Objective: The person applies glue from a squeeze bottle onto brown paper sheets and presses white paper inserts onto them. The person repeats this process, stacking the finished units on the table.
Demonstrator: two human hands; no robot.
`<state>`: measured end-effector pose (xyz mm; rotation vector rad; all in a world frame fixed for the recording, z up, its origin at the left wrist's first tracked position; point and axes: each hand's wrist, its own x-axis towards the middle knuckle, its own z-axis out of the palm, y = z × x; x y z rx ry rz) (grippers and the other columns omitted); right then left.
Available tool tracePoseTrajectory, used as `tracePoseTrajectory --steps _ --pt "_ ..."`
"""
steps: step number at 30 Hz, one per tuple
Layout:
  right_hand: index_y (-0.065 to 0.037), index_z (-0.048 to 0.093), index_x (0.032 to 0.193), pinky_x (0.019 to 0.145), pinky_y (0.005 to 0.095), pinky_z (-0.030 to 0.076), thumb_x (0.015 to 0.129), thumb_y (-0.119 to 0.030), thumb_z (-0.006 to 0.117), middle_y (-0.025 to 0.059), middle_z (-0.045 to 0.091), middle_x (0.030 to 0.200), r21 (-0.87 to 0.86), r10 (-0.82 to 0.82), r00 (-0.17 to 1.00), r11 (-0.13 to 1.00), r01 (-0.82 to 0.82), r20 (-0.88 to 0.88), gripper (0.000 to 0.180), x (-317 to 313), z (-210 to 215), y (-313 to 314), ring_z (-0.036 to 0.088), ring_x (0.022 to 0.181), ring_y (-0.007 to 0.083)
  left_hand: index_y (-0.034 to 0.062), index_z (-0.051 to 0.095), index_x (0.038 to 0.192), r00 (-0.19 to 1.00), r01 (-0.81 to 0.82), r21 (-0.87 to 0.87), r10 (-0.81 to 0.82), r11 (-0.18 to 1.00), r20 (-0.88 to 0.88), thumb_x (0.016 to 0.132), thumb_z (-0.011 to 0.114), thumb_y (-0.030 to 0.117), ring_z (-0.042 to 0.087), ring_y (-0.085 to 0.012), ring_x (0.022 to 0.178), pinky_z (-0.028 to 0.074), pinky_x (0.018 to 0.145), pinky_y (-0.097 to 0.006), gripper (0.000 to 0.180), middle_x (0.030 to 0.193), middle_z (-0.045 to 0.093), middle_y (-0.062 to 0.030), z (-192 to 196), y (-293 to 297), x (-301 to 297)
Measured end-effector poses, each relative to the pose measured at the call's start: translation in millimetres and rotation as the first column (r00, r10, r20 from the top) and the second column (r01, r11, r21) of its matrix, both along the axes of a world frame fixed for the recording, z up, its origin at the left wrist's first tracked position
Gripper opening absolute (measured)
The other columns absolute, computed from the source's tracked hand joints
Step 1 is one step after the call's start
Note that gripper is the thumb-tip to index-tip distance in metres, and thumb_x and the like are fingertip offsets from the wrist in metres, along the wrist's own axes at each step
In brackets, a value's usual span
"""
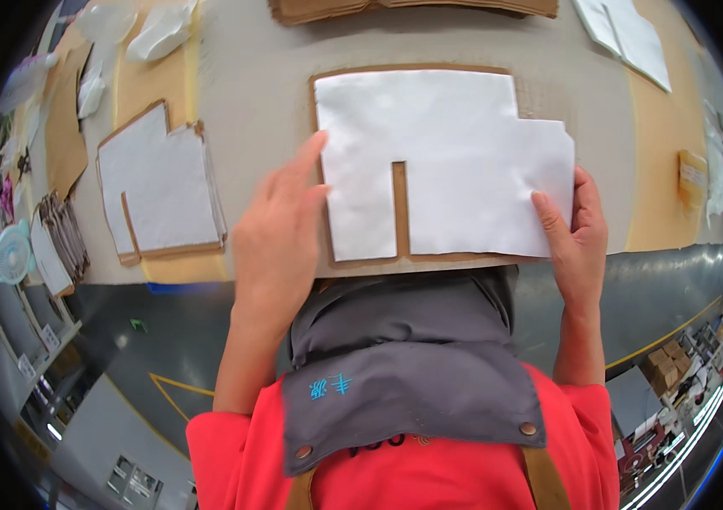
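Observation:
A white sheet (463, 170) with a stepped upper right corner and a narrow slot at its front edge lies in front of me. Under it, a brown cardboard piece (401, 212) of similar outline shows through the slot and along the borders. My right hand (578, 229) grips the sheet's right edge, thumb on top and fingers behind it; whether the cardboard is also held there is hidden. At the left edge is my left hand (281, 229), slightly blurred, with fingers stretched out and fingertips at or touching the border.
Left on the table lies a similar white-and-brown stack (162, 187). Brown cardboard (412, 8) is piled at the far edge, and another white piece (625, 38) lies far right. A small yellowish packet (692, 180) sits at right. A light-blue fan (13, 253) stands beyond the table's left end.

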<state>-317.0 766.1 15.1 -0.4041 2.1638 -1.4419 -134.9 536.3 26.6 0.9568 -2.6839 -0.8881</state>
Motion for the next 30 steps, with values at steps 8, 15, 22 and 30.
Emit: tracePoseTrajectory --steps 8,15,22,30 --pt "0.001 0.039 0.145 0.062 0.0189 0.040 0.096 -0.006 0.062 -0.0018 0.056 0.079 0.065 -0.042 0.999 0.997 0.041 0.006 0.054 4 14 21 0.048 0.068 0.0030 0.0084 0.061 0.131 0.911 0.309 -0.132 -0.333 0.942 -0.243 0.089 0.065 0.003 0.061 -0.0294 0.101 0.052 0.083 -0.039 0.042 0.112 0.060 -0.0135 6 16 -52" --pt "-0.002 0.038 0.147 0.060 0.0185 0.039 0.096 -0.006 0.060 -0.0034 0.054 0.070 0.141 -0.051 0.999 0.989 0.050 0.007 0.055 6 14 21 0.045 0.061 0.0026 -0.0002 0.061 0.125 0.618 0.665 -0.268 -0.715 0.697 -0.326 0.083 0.070 0.007 0.055 -0.0314 0.124 0.046 0.107 -0.044 0.044 0.126 0.058 -0.0141 -30 57 -120" --pt "-0.001 0.038 0.146 0.059 0.0198 0.040 0.096 -0.005 0.060 -0.0024 0.053 0.069 0.144 -0.054 0.998 0.988 0.052 0.011 0.054 4 9 21 0.045 0.059 0.0030 -0.0022 0.061 0.124 0.563 0.713 -0.280 -0.763 0.643 -0.319 0.086 0.068 0.011 0.054 -0.0306 0.125 0.046 0.108 -0.044 0.041 0.127 0.058 -0.0144 -45 64 -131" --pt "-0.001 0.039 0.145 0.057 0.0202 0.039 0.096 -0.006 0.060 -0.0015 0.053 0.071 0.184 0.002 0.997 0.983 0.013 -0.082 0.053 5 10 23 0.044 0.058 0.0035 -0.0011 0.061 0.124 0.545 0.732 -0.251 -0.766 0.633 -0.341 0.085 0.069 0.012 0.052 -0.0310 0.127 0.044 0.109 -0.044 0.042 0.133 0.054 -0.0154 -49 63 -129"
